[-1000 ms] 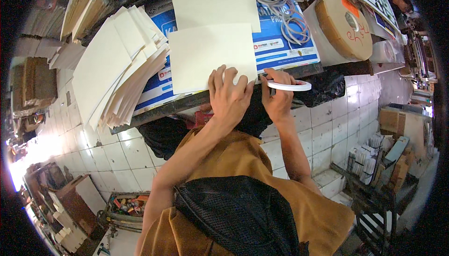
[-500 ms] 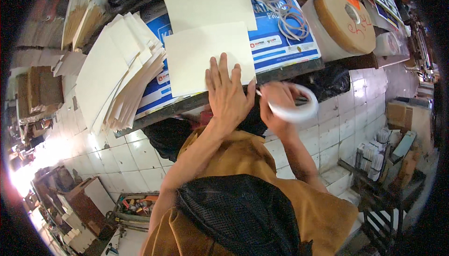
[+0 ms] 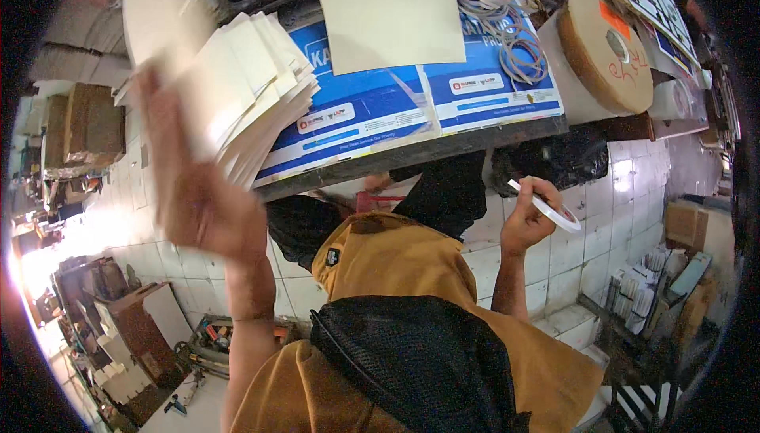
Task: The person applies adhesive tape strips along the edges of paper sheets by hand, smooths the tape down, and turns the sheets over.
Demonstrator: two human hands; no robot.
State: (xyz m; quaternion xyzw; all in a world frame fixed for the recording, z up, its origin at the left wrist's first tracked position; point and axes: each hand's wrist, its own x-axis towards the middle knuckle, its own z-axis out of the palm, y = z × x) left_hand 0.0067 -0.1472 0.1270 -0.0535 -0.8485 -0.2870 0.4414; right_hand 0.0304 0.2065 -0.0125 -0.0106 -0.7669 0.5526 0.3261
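My left hand [image 3: 198,195], smeared by motion, is over the left end of the worktop with a blurred cream paper sheet [image 3: 162,17] in its grip; its fingertips are hard to make out. Beside it fans a stack of cream sheets [image 3: 249,69]. My right hand [image 3: 529,223] is closed around a narrow roll of white tape [image 3: 560,215], held below the worktop's front edge at the right. Another cream sheet [image 3: 388,13] lies flat on the blue printed sheets [image 3: 372,104] covering the worktop.
Loose white tape rings [image 3: 522,57] lie on the blue sheets at the right. A large brown-faced roll [image 3: 606,53] stands beyond them. The worktop's dark front edge [image 3: 412,156] runs before me. A tool tray [image 3: 214,346] is low at the left, cardboard boxes [image 3: 91,128] further left.
My left hand has swung left, off the blue sheets, taking the nearer cream sheet along. My right hand with the tape roll has moved right and lower, away from the worktop edge.
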